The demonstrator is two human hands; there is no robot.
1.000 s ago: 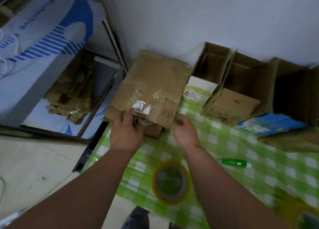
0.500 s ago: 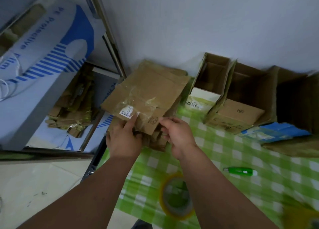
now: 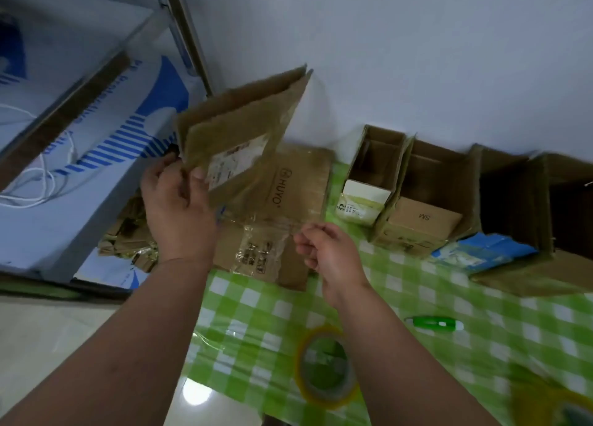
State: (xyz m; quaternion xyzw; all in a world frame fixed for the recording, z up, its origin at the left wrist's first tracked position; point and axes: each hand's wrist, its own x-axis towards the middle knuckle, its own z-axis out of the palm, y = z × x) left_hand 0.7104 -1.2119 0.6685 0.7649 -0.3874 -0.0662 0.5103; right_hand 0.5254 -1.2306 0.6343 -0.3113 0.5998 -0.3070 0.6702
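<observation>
Head: left hand point(image 3: 179, 214) grips flattened box point(image 3: 244, 121); right hand point(image 3: 327, 252) grasp unclear.

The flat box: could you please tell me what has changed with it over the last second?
The left hand has lifted the flat box off the stack and tilted it up; the right hand has let go of it. The stack, tape roll and green pen stayed put.
</observation>
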